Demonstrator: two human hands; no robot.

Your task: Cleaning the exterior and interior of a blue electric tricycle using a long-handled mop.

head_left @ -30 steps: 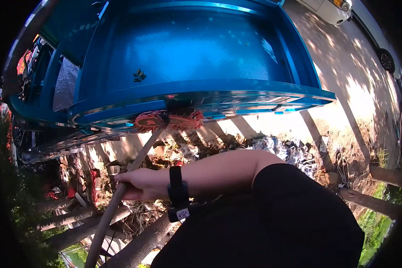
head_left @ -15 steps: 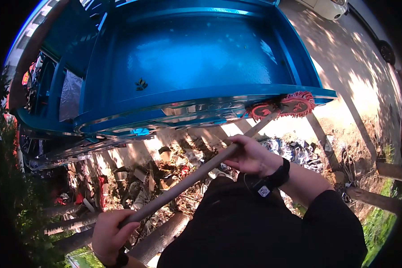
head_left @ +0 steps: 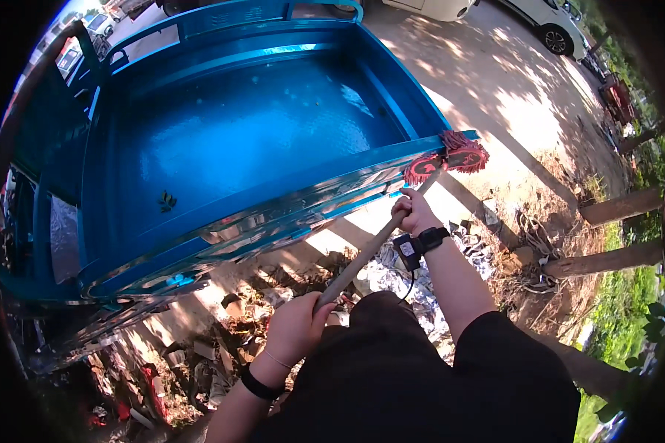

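Note:
A mop (head_left: 362, 258) with a long grey-brown pole runs slantwise between my hands. Its red, fringed head (head_left: 462, 159) rests against the near right corner of a blue cargo bed's side panel (head_left: 295, 196). My left hand (head_left: 297, 323) is wrapped round the lower end of the pole, close to my body. Farther up, nearer the mop head, my right hand (head_left: 417, 214) grips the same pole. A small black device (head_left: 407, 252) with a cable sits at my right wrist beside a black band.
Leaves (head_left: 167, 201) lie on the bed's floor. Below the panel the ground is strewn with litter (head_left: 222, 347). Wooden posts (head_left: 606, 258) and green plants (head_left: 621, 317) stand at the right. A white car (head_left: 547, 22) is parked at the far right on sunlit pavement.
The mop head has moved out to the panel's right corner. My left hand has come up and right, nearer my right hand. My view has turned rightward.

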